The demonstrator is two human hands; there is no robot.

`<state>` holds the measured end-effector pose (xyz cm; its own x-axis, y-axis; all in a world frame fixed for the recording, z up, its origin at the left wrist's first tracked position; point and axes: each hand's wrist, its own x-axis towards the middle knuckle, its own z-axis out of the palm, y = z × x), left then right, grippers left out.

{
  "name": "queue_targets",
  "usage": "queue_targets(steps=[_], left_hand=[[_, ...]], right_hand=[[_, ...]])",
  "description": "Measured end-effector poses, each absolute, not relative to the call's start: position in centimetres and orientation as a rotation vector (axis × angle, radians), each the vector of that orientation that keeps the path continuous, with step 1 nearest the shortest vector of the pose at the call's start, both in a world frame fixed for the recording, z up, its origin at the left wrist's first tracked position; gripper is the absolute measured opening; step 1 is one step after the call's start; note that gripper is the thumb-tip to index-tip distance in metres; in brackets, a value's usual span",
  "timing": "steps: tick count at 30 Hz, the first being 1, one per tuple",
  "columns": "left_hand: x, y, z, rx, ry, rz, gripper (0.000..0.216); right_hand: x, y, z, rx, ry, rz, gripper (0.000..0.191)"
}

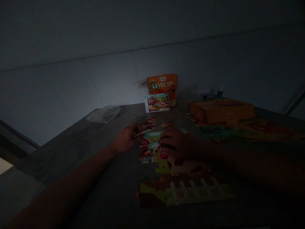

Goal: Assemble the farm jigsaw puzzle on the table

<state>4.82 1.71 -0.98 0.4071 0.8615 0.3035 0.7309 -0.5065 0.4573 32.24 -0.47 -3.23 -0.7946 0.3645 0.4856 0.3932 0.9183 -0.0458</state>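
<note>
A partly assembled farm jigsaw puzzle (188, 168) lies on the table, showing a cow and a white fence, with a gap at its left side. My left hand (125, 139) is left of the upper part, fingers bent and closed at the edge of a puzzle piece (145, 128). Resting over the puzzle's upper middle, my right hand (177, 141) has its fingers apart and covers some of the picture. Another loose piece (166, 124) sits just beyond it. The light is very dim, so fine contact at the fingertips is hard to see.
A picture card (157, 102) leans on an upright orange box (162, 81) near the wall. To the left is a clear plastic bag (105, 114). An orange box (222, 109) lies at right on another colourful puzzle (252, 127). A small blue bottle (220, 93) stands behind.
</note>
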Motion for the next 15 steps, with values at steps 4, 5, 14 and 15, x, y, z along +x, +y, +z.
queue_targets(steps=[4,5,14,15], left_hand=[[5.8,1.3,-0.6,2.443,1.475,0.808,0.023],[6.0,1.1,-0.5,2.410,1.461,0.853,0.024],[7.7,-1.6,-0.3,2.336,1.018,0.717,0.033],[7.7,-1.6,-0.3,2.328,1.004,0.713,0.034]], right_hand=[[32.3,-0.5,-3.2,-0.538,-2.567,-0.097,0.021],[32.2,-0.6,-3.2,-0.541,-2.554,-0.102,0.023],[32.1,-0.9,-3.0,-0.380,-2.480,-0.250,0.020],[32.1,-0.9,-2.9,-0.369,-2.464,-0.249,0.021]])
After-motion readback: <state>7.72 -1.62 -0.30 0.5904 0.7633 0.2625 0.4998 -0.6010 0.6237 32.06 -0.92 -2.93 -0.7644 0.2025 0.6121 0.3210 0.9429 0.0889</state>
